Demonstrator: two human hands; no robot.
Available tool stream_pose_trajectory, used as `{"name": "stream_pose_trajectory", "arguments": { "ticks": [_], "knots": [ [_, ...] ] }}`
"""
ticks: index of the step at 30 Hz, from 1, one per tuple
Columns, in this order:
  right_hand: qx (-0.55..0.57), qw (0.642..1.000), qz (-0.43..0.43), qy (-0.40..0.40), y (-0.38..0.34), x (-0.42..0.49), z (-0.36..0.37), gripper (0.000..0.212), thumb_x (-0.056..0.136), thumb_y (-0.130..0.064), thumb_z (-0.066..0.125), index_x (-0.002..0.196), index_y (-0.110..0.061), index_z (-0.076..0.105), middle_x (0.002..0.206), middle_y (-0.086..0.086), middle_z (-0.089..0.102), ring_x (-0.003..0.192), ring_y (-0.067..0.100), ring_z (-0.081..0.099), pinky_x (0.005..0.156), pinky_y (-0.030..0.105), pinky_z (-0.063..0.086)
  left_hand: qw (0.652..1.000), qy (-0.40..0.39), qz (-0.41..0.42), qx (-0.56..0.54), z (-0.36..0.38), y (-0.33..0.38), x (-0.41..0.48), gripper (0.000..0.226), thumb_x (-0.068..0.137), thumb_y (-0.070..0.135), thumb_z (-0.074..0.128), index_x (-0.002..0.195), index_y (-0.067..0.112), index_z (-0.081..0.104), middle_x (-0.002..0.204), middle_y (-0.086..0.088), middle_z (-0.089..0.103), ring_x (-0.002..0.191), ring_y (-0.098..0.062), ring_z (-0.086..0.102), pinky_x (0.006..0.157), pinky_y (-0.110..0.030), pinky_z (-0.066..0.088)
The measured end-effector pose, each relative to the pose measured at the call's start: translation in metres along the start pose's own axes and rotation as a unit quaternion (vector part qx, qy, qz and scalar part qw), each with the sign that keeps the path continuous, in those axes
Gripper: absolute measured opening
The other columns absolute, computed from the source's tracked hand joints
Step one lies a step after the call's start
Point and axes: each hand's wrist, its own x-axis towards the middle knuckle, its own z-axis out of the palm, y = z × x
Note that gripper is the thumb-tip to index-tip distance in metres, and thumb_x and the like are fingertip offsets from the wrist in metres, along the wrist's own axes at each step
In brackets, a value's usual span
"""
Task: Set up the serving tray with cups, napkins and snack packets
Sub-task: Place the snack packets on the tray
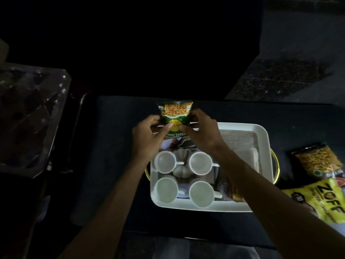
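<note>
While both hands grip it: green snack packet (174, 116) upright at tray's far-left rim.
Left hand (149, 135): pinching packet's left edge.
Right hand (201, 131): pinching right edge.
Tray (265, 139): white, on dark surface (115, 146).
Cups (200, 163): four, tray's left half.
Other packets (317, 161): right of tray.

Readable in large black letters on the yellow packet (323, 200) at the right edge: "ZOFF", with a small dark badge beside it showing "10". On the green snack packet (174, 116), held upright at the tray's far rim: a small corner mark reading roughly "0%" and a line low on the front partly covered by fingers, something like "...tan Tadka", not fully legible; wording on its yellow round emblem too blurred to read. On the dark snack packet (317, 161) further right: a small green dot emblem only, lettering beneath it unreadable.
</note>
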Motion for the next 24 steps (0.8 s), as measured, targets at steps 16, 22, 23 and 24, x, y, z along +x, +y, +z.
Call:
{"name": "stream_pose_trajectory", "arguments": {
  "ticks": [16, 22, 23, 24],
  "knots": [
    [-0.062, 0.995, 0.071, -0.022, 0.004, 0.013, 0.040, 0.036, 0.082, -0.023, 0.077, 0.112, -0.008, 0.064, 0.109, 0.007, 0.070, 0.099, 0.021, 0.066, 0.081, 0.029, 0.049, 0.995, -0.007, -0.095, 0.033, -0.007, -0.025, 0.009, 0.031, 0.089, 0.025, 0.076, 0.116, 0.010, 0.071, 0.107, -0.005, 0.078, 0.093, -0.013, 0.074, 0.084, -0.034, 0.062],
    [-0.138, 0.990, 0.018, 0.013, 0.002, -0.009, 0.013, 0.055, 0.092, -0.029, 0.066, 0.139, -0.008, 0.047, 0.137, 0.013, 0.052, 0.126, 0.027, 0.049, 0.098, 0.031, 0.042, 0.983, 0.083, 0.001, 0.163, -0.007, -0.006, -0.011, 0.059, 0.096, 0.037, 0.065, 0.147, 0.014, 0.048, 0.148, -0.009, 0.055, 0.135, -0.025, 0.054, 0.107, -0.039, 0.047],
    [-0.184, 0.983, 0.007, 0.010, 0.002, -0.015, 0.005, 0.060, 0.095, -0.032, 0.061, 0.145, -0.008, 0.039, 0.146, 0.013, 0.043, 0.138, 0.029, 0.037, 0.107, 0.035, 0.038, 0.976, 0.095, 0.038, 0.191, -0.004, 0.000, -0.016, 0.064, 0.097, 0.039, 0.063, 0.152, 0.013, 0.043, 0.156, -0.012, 0.045, 0.144, -0.028, 0.043, 0.112, -0.038, 0.039],
    [-0.230, 0.973, -0.001, 0.003, 0.003, -0.021, -0.004, 0.064, 0.097, -0.035, 0.055, 0.150, -0.009, 0.030, 0.155, 0.013, 0.032, 0.147, 0.030, 0.021, 0.115, 0.039, 0.031, 0.969, 0.095, 0.076, 0.215, 0.001, 0.008, -0.021, 0.068, 0.098, 0.041, 0.061, 0.154, 0.012, 0.038, 0.162, -0.015, 0.035, 0.150, -0.032, 0.034, 0.116, -0.038, 0.032]
  ]
}}
